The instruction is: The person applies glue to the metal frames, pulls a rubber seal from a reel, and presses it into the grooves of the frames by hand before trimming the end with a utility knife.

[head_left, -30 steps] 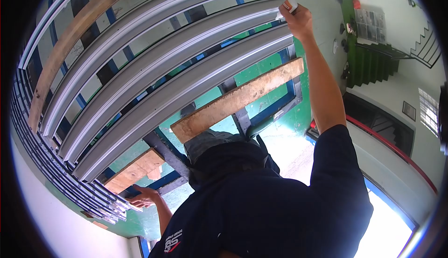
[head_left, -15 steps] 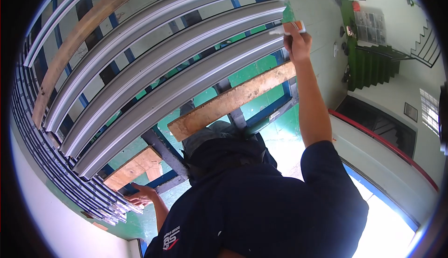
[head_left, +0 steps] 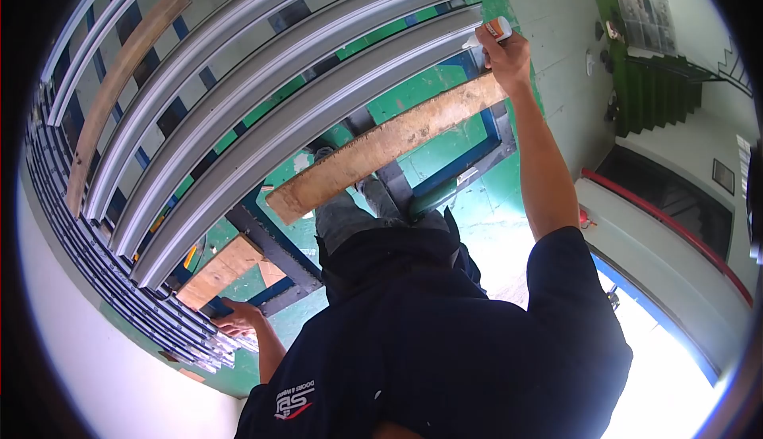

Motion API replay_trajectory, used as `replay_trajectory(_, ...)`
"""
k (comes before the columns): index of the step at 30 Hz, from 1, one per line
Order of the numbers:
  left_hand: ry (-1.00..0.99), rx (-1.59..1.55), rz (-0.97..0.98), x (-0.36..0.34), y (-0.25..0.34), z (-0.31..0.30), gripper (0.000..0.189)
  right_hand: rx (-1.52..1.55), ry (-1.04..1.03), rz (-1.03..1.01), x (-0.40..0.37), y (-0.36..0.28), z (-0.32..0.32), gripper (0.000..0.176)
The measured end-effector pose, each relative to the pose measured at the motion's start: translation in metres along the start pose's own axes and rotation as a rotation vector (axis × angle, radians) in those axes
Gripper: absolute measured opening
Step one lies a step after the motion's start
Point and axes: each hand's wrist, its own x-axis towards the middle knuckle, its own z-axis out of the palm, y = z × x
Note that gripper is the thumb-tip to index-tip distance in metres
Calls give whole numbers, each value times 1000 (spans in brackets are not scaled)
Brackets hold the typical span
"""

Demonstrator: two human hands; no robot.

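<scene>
My right hand (head_left: 509, 59) is closed around a small white squeeze bottle (head_left: 500, 29) with an orange label. The bottle is tilted, its narrow white nozzle pointing at the right end of the nearest grey metal profile (head_left: 318, 113). Down at the lower left, my left hand (head_left: 238, 319) has its fingers stretched out over the ends of a stack of dark, thin profiles (head_left: 135, 320). A short wooden board (head_left: 218, 272) lies just above that hand.
More long grey profiles (head_left: 278, 61) lie parallel behind the nearest one. A long wooden board (head_left: 389, 146) crosses the dark metal frame (head_left: 389, 173) before me. Another wooden plank (head_left: 119, 93) lies among the profiles at the left. Green stairs (head_left: 660, 93) stand farther right.
The bottle has turned in my right hand's grip, showing more of its body, and its nozzle sits at the profile's end. The view has shifted slightly; my left hand stays near the stack.
</scene>
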Motion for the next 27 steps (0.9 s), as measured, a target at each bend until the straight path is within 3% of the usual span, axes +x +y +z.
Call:
replay_trajectory(8,18,3,-34,6,-6,11,86,-320,102,-265,-4,-6,12,30)
replay_trajectory(17,20,-45,-40,2,-4,9,86,-348,-91,-311,-1,-18,19,33)
replay_trajectory(20,31,-44,-32,5,-10,13,87,-394,-70,-253,9,-9,14,36)
replay_trajectory(24,49,-49,-20,6,-10,18,88,-309,-217,-298,-3,-19,18,35)
replay_trajectory(27,40,-40,-29,9,-12,19,87,-330,-97,-345,-1,-21,14,31)
